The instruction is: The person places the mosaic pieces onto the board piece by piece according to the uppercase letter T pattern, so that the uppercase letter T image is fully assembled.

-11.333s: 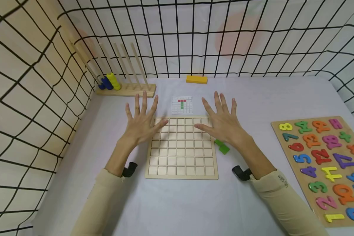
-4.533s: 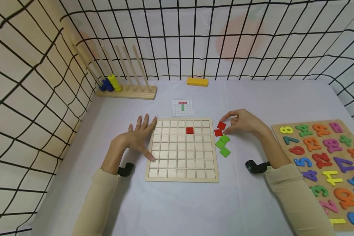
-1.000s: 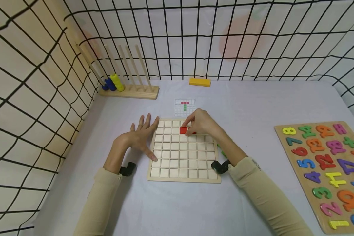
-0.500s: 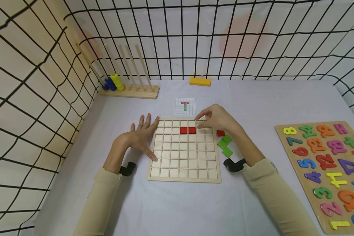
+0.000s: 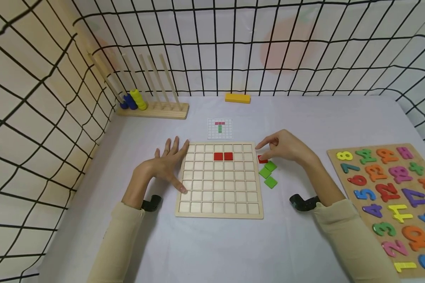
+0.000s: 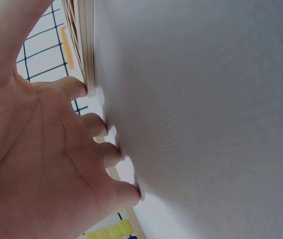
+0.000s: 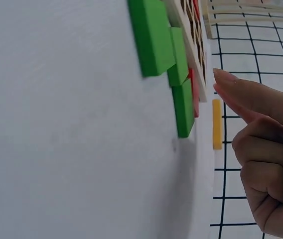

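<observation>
Spread wide, my left hand [image 5: 163,168] rests at the left side of the wooden grid board [image 5: 217,215], its thumb on the board's edge. In the left wrist view the fingertips of the left hand [image 6: 47,149] touch the white cloth. Two red square tiles [image 5: 218,156] sit side by side in the second row of the board. Over a loose red tile [image 5: 263,161], right of the board, hovers my right hand [image 5: 287,147]; thumb and index finger stand apart, other fingers curled. The right wrist view shows the right hand [image 7: 271,159] raised, holding nothing. Several green tiles [image 5: 270,182] lie nearby.
A pattern card [image 5: 220,135] with a red and green T lies behind the board. Further back are a yellow block [image 5: 237,98] and a peg stand [image 5: 163,113] with rings. A number puzzle board [image 5: 386,220] lies at right. Black mesh [image 5: 216,43] encloses the back and left.
A second red tile was put in the board beside the first, and my right hand let go of it. The hand then moved right to the loose red tile. My left hand stayed put.
</observation>
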The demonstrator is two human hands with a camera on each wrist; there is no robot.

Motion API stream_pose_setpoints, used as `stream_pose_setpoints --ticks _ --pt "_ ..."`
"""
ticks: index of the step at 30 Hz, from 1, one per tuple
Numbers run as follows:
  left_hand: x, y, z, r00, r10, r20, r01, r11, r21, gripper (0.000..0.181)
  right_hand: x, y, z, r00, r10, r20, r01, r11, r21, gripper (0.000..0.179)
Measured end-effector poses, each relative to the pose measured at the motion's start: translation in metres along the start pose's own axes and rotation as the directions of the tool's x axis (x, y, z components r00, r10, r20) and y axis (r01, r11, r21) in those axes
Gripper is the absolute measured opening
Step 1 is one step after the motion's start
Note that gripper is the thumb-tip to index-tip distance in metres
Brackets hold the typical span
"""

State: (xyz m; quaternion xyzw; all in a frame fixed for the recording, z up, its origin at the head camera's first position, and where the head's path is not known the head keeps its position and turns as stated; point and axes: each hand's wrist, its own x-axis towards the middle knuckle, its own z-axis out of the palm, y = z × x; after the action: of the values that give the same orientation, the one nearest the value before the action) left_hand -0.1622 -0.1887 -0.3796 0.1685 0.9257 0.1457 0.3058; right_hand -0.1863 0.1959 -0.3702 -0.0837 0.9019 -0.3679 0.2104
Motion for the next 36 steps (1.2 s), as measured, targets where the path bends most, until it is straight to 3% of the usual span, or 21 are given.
stream_pose_setpoints --ticks 16,36 --pt "0.001 -0.001 0.000 1.000 -0.002 0.000 0.002 1.000 -0.008 0.159 -0.004 0.015 0.003 1.000 0.026 0.013 -0.026 1.000 0.003 0.035" --pt "0.000 -0.002 0.000 1.000 -0.002 0.000 0.002 1.000 -0.019 0.159 0.000 0.013 0.009 0.998 0.066 0.012 -0.066 0.998 0.014 0.034"
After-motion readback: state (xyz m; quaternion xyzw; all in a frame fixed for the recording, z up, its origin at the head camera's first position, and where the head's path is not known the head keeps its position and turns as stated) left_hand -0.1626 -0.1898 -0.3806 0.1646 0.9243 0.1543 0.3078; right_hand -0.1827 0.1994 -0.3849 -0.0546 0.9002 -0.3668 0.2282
